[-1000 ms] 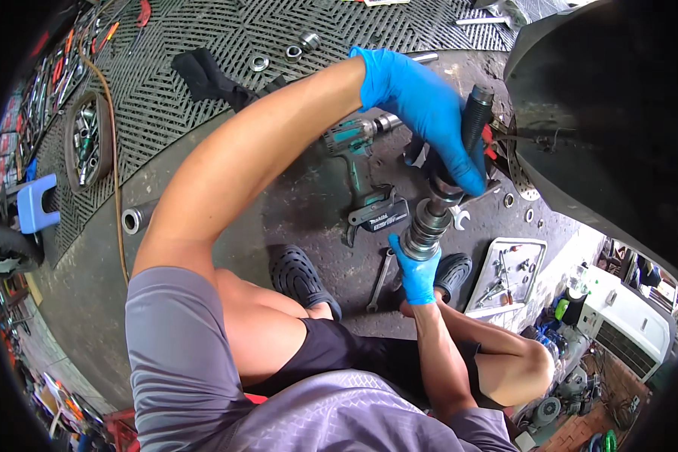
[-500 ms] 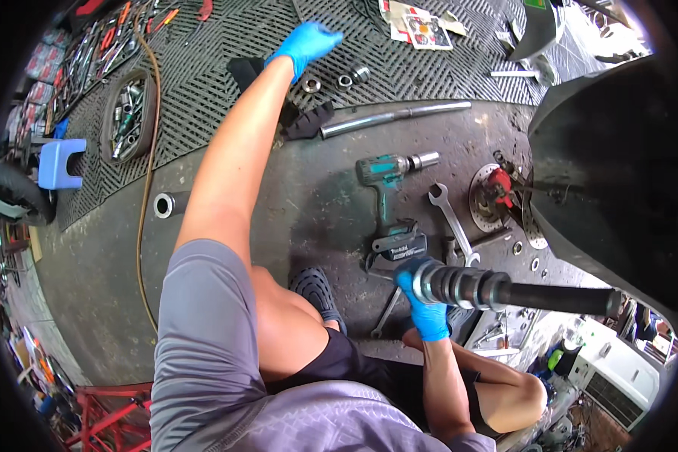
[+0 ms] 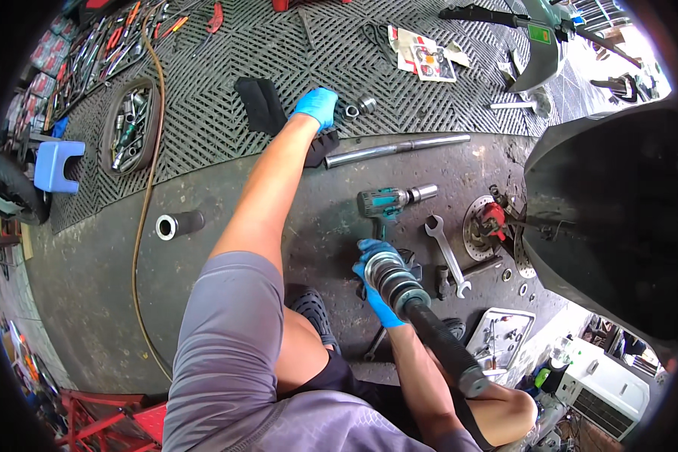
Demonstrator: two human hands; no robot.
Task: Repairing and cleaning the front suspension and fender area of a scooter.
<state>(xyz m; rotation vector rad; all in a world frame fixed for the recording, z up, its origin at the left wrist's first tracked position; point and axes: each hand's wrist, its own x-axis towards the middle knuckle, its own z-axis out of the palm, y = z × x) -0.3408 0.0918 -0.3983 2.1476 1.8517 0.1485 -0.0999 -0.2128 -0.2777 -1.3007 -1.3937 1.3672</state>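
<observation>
My left hand point(image 3: 316, 107), in a blue glove, is stretched forward to the rubber mat point(image 3: 196, 90), fingers curled over something hidden, beside two small steel collars point(image 3: 367, 105) and a black cloth point(image 3: 258, 102). My right hand point(image 3: 377, 294), also gloved, grips a dark threaded shaft assembly point(image 3: 444, 346) stacked with steel rings, tilted toward me. Close by on the concrete lie a cordless impact wrench point(image 3: 384, 202), an open-end spanner point(image 3: 448, 252) and a steel tube point(image 3: 399, 151).
A hollow cylinder point(image 3: 179, 224) and brown hose point(image 3: 137, 271) lie left, near a socket tray point(image 3: 131, 128) and blue stool point(image 3: 57, 166). At right are a dark curved panel point(image 3: 603, 218), a brake disc point(image 3: 477, 226), a parts tray point(image 3: 501, 320) and a white appliance point(image 3: 603, 395).
My left hand has left the shaft, reached forward and come down by the steel collars. My right hand has swung the assembly round, so its long end now points down toward me.
</observation>
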